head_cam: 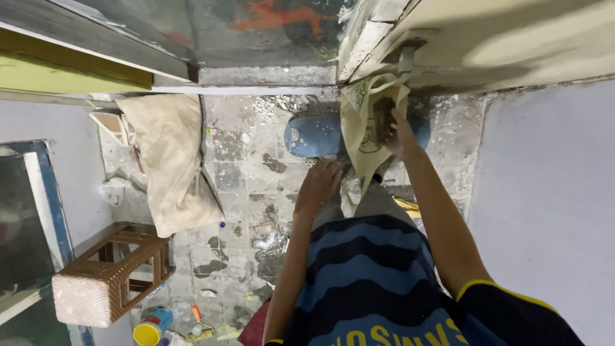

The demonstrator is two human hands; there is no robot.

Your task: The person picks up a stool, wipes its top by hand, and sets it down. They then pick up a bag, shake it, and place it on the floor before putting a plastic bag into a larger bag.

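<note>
Head view: right hand (395, 131) is clamped on a dark brown lump inside the beige cloth bag (360, 128) hanging from a door latch, left hand (318, 184) hangs loose, fingers together, just below it; better to steady the bag's mouth with that free hand.

Dirty grey tile floor (237, 186), pale grey walls (551, 192), brown wicker stool (106, 282), big dusty sack (170, 160), maybe a window (25, 224) at left
</note>
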